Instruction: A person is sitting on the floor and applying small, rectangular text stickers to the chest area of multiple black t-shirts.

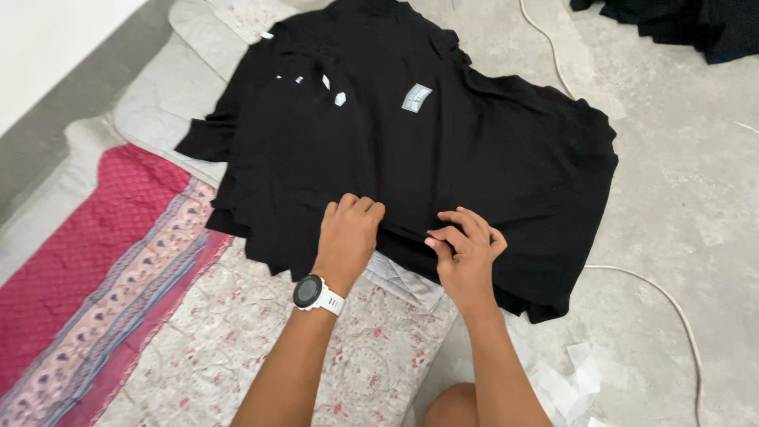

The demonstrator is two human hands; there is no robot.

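Note:
A stack of black garments (pixel 443 142) lies spread over a patterned mat and the grey floor. Small white labels (pixel 416 97) show on top of the stack. My left hand (pixel 348 233), with a white wristwatch (pixel 318 294) on its wrist, curls its fingers over the near edge of the top black garment. My right hand (pixel 466 249) pinches the same black edge just to the right, thumb against fingers. Both hands are close together at the stack's near edge.
A floral quilt (pixel 237 340) and a pink patterned cloth (pixel 87 269) lie at the left. A white cable (pixel 680 308) runs across the concrete floor at the right. White paper scraps (pixel 573 379) lie near my knee. More black fabric (pixel 696 24) sits at the top right.

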